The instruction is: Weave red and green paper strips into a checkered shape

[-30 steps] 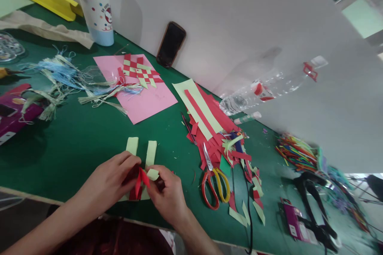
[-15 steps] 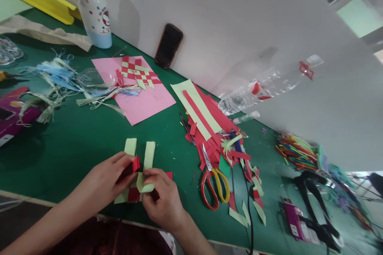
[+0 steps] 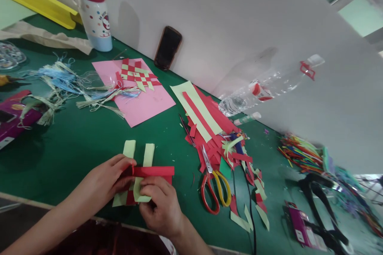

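Observation:
Red and pale green paper strips cross each other near the table's front edge. My left hand (image 3: 121, 173) pinches the left end of a red paper strip (image 3: 160, 171), which stretches out to the right above my right fingers. Two pale green strips (image 3: 149, 155) stick up beyond it. Between the thumb and fingers of my right hand (image 3: 163, 201) is a folded-back pale green paper strip (image 3: 137, 191). Under my hands, part of the red and green weave (image 3: 120, 199) shows; my fingers cover the rest.
Scissors (image 3: 214, 191) lie right of my hands, by a heap of red paper scraps (image 3: 209, 151). Beyond are a pink sheet (image 3: 137, 107) with small woven pieces, tassels (image 3: 61, 75), a phone (image 3: 168, 48), a flask (image 3: 97, 20) and a leaning plastic bottle (image 3: 266, 87).
The red strip now lies crosswise over the weave, where only a short end showed at my left fingers before. My right hand has moved slightly down, pulling the green strip back with it.

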`<action>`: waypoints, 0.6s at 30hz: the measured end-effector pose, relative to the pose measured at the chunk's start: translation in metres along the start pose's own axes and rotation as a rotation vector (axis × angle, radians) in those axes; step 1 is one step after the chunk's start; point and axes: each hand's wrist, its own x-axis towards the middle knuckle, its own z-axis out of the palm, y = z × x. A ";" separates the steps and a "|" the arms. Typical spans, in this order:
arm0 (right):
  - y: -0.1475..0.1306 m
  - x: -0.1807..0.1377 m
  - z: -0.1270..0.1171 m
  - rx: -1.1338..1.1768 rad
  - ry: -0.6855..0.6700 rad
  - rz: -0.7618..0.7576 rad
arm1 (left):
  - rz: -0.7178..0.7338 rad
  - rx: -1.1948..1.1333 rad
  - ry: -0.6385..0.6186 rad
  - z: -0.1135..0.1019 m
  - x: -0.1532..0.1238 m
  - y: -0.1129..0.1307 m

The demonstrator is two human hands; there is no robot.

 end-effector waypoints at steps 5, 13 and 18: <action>0.000 -0.001 0.002 -0.017 0.048 0.064 | 0.031 -0.014 -0.030 0.001 -0.002 -0.005; -0.007 0.026 -0.007 -0.016 -0.054 0.433 | 0.024 -0.095 -0.013 -0.003 -0.006 0.005; -0.007 0.038 -0.011 -0.027 -0.110 0.445 | 0.067 -0.048 -0.031 -0.001 -0.004 0.004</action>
